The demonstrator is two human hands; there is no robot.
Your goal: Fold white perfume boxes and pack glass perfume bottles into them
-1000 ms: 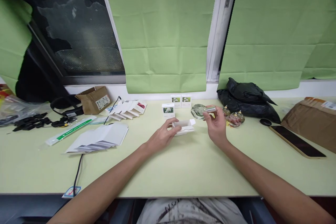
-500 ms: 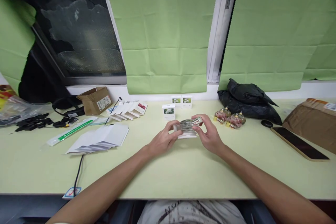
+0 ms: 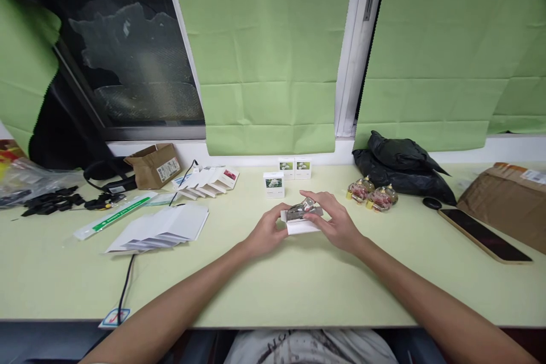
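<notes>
A small open white box (image 3: 302,227) lies on the pale green table (image 3: 273,278) in the middle. My left hand (image 3: 267,232) grips its left end with curled fingers. My right hand (image 3: 331,220) holds a small clear glass bottle (image 3: 302,211) with a silver cap, pressed down into the box's open top. Both hands meet over the box.
Three closed white boxes with flower pictures (image 3: 274,183) stand behind my hands. Two round pink-filled bottles (image 3: 373,193) sit right of them, by a black bag (image 3: 401,165). A phone (image 3: 484,234) and brown parcel (image 3: 507,199) lie right. Flat white cartons (image 3: 164,226) and a cable (image 3: 128,273) lie left.
My right hand brought the glass bottle from the right, above the table, down to the open box that my left hand holds. The bottle now sits partly inside the box.
</notes>
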